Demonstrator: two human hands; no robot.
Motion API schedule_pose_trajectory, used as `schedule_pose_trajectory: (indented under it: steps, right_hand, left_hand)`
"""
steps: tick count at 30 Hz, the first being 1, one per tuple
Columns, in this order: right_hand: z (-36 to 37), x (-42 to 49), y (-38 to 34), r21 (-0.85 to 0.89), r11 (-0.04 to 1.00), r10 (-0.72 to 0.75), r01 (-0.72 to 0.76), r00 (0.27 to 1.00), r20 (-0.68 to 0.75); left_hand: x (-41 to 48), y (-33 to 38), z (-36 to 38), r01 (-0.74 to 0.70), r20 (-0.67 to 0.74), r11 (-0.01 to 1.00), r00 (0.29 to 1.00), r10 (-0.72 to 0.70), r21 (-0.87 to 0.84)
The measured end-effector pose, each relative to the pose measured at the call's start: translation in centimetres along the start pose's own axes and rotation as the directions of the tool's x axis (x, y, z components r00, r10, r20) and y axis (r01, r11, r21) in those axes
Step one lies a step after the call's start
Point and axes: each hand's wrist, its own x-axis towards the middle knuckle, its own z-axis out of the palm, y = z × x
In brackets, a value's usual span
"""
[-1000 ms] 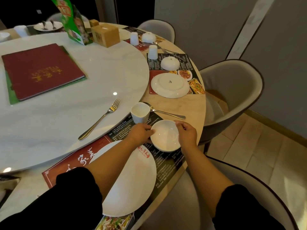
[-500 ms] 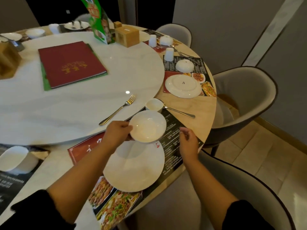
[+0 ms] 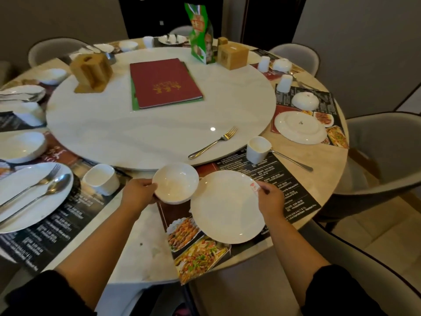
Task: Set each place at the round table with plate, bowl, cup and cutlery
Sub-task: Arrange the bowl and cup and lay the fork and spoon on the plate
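Left hand (image 3: 139,193) has the white bowl (image 3: 175,182) pinched at its near-left rim, thumb on top and fingers curled under, the bowl sitting just at the plate's upper-left edge with its right side touching or slightly overlapping it — whether it rests on the placemat (image 3: 239,163) or is a shade above it, I cannot tell. Right hand (image 3: 270,198) grips the far-right rim of the plate (image 3: 226,207), fingers closed on the edge near the little red mark, and the plate lies flat on the mat. To my eye the step is squaring this place: plate centred in front of the chair (image 3: 284,281), bowl clear of it. Done well, I'd say the bowl should be set beside the plate rather than riding its rim, or it may rock and clink; the plate is better slid flat than tilted. Further out, the cup (image 3: 258,149) stands upright at the mat's far edge with a spoon (image 3: 291,159) just beside it, while the fork (image 3: 213,143) lies on the turntable (image 3: 136,133) — it looks yet to be brought down. The neighbouring setting on the left, plate (image 3: 27,197) with cutlery laid on it, seems a fair pattern to match.
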Motion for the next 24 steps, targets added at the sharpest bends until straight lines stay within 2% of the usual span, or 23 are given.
schedule_pose_trajectory:
  steps: [9,14,18,22,24]
  right_hand:
    - [-1.2,0.4,-0.1,-0.006,1.000,-0.007,0.006,0.999,-0.045]
    - [-1.2,0.3,-0.1,-0.020,0.999,-0.031,0.030,0.998,-0.052]
    - [-1.3,0.3,-0.1,-0.046,0.999,-0.030,0.027,0.998,-0.060]
    - [-1.2,0.9,-0.3,-0.071,0.996,-0.055,0.050,0.996,-0.075]
    - [-1.3,1.6,-0.5,-0.062,0.996,-0.076,0.069,0.990,-0.115]
  left_hand:
    - [0.9,-1.0,0.3,0.097,0.000,0.994,0.995,-0.097,-0.041]
    - [1.5,-1.4,0.5,0.070,0.017,0.997,0.997,-0.070,-0.013]
    - [1.9,-1.6,0.3,-0.008,0.032,0.985,0.999,0.002,0.174]
    - [1.9,-0.5,-0.3,-0.126,0.071,0.846,0.992,0.104,0.518]
    - [1.6,0.6,-0.3,-0.171,0.009,0.816,0.980,0.200,0.553]
